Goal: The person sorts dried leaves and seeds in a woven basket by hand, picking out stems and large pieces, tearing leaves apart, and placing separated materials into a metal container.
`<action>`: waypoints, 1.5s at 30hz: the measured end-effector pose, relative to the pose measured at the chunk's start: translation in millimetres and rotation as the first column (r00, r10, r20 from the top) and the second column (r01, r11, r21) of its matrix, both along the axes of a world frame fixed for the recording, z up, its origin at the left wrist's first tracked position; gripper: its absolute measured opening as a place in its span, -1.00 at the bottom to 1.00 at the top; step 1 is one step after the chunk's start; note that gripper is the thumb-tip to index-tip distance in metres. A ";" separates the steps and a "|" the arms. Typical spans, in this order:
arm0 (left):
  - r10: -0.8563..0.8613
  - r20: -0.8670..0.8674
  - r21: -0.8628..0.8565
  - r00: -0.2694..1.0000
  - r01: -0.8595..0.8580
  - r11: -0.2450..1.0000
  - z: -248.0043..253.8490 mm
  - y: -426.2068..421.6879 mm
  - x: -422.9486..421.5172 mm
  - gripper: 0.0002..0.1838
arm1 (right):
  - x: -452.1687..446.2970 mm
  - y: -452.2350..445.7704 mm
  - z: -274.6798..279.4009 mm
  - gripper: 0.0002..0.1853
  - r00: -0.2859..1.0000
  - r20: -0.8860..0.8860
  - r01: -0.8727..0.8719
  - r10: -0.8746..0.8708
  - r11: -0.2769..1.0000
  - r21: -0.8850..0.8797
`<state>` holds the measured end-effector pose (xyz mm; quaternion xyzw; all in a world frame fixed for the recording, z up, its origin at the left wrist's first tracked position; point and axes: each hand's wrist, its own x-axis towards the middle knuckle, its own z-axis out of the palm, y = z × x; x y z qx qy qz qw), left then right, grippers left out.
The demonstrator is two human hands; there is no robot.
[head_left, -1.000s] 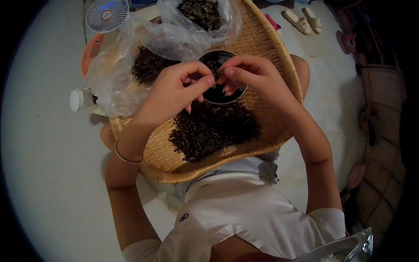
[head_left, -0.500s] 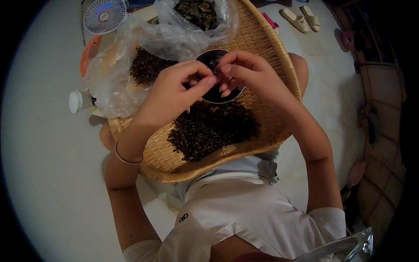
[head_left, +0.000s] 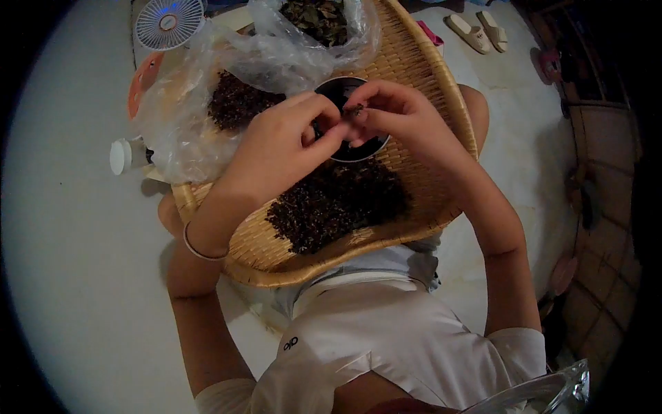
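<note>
- Brown fragment, small: pinched between thumb and forefinger of the right hand, above the dark bowl. Newly plain to view; half a second ago the fingertips masked it. Suggests handling piece by piece.
- Left hand: moved slightly closer to the right; thumb and forefinger nearly together, whether on anything cannot be told.
- Dark heap: loose, on the woven tray, nearer the body than the bowl.
- Second heap: beyond the left hand, beside crumpled clear plastic.
- Dry leaves: in plastic, far end.
- Fan, white-lidded jar: outside the tray, left.
- Obstruction: both hands cover much of the bowl; contents unclear.
</note>
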<state>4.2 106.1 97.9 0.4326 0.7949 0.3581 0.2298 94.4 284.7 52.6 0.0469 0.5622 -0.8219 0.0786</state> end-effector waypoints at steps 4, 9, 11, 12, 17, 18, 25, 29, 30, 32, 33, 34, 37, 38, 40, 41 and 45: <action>0.011 0.064 0.026 0.998 -0.013 1.000 -1.6 -2.6 -3.1 -0.84 | 0.9 2.0 -3.5 -0.80 1.000 0.001 0.008 -0.008 0.999 -0.031; 0.050 0.278 0.028 0.959 -0.060 0.998 1.8 -6.4 -7.9 -0.80 | 0.0 2.4 -3.1 -0.78 1.000 0.012 0.025 -0.024 0.991 -0.129; 0.070 0.378 -0.020 0.923 -0.067 0.998 6.8 -7.1 -10.1 -0.79 | 0.0 2.2 -1.1 -0.84 0.999 0.030 0.029 -0.024 0.981 -0.194; 0.082 0.431 -0.076 0.899 -0.055 0.996 7.5 -7.2 -11.1 -0.77 | -0.1 2.6 -1.0 -0.84 0.999 0.030 0.029 -0.024 0.980 -0.195; 0.065 0.519 -0.089 0.852 -0.022 0.996 7.9 -6.9 -10.0 -0.74 | -0.3 3.5 -2.4 -0.84 1.000 0.018 0.017 -0.014 0.981 -0.194; 0.063 0.512 -0.085 0.857 -0.023 0.996 7.4 -7.0 -9.7 -0.74 | -0.1 3.3 -2.7 -0.84 1.000 0.017 0.017 -0.014 0.981 -0.195; 0.089 0.567 -0.111 0.819 -0.031 0.993 4.7 -4.9 -11.1 -0.69 | 0.0 1.9 -1.5 -0.85 0.999 -0.035 0.020 -0.025 0.988 -0.152; 0.116 0.535 -0.036 0.837 -0.114 0.993 -4.6 -0.9 -7.2 -0.70 | 0.5 2.9 -1.0 -0.85 0.999 -0.049 0.003 -0.006 0.999 -0.050; 0.117 0.534 -0.006 0.837 -0.135 0.991 -4.7 0.1 -5.6 -0.71 | 0.6 2.2 -0.6 -0.85 0.999 -0.049 0.003 -0.006 0.999 -0.051; 0.119 0.533 0.023 0.838 -0.154 0.988 -4.7 0.8 -4.1 -0.72 | 0.6 0.1 0.3 -0.79 0.997 -0.058 0.053 -0.054 0.998 -0.019; 0.114 0.537 0.038 0.836 -0.159 0.987 -4.7 1.2 -3.8 -0.73 | 0.9 -0.1 -0.7 -0.79 0.997 -0.057 0.054 -0.055 0.998 -0.021; 0.110 0.539 0.054 0.835 -0.164 0.985 -4.5 1.3 -3.6 -0.73 | 1.3 -0.6 -2.0 -0.80 0.995 -0.065 0.074 -0.076 0.997 -0.036; 0.106 0.544 0.044 0.833 -0.154 0.987 -4.0 2.2 -3.6 -0.75 | 1.4 0.4 -0.6 -0.81 0.994 -0.073 0.075 -0.078 0.996 -0.041; 0.106 0.543 0.043 0.833 -0.154 0.987 -4.0 2.0 -3.9 -0.75 | 1.5 1.1 0.1 -0.81 0.996 -0.074 0.055 -0.057 0.998 -0.029; 0.097 0.536 0.061 0.839 -0.153 0.986 -4.3 1.3 -5.5 -0.77 | 1.2 3.3 -2.1 -0.83 0.997 -0.067 0.035 -0.036 0.999 -0.018; 0.097 0.536 0.062 0.839 -0.154 0.986 -4.0 0.9 -6.6 -0.77 | 1.1 3.7 -2.8 -0.85 0.998 -0.059 0.014 -0.014 1.000 -0.008; 0.110 0.469 0.047 0.876 -0.149 0.988 -1.5 -0.4 -8.2 -0.80 | 1.9 2.3 5.0 -0.82 1.000 0.019 0.023 -0.020 0.980 -0.199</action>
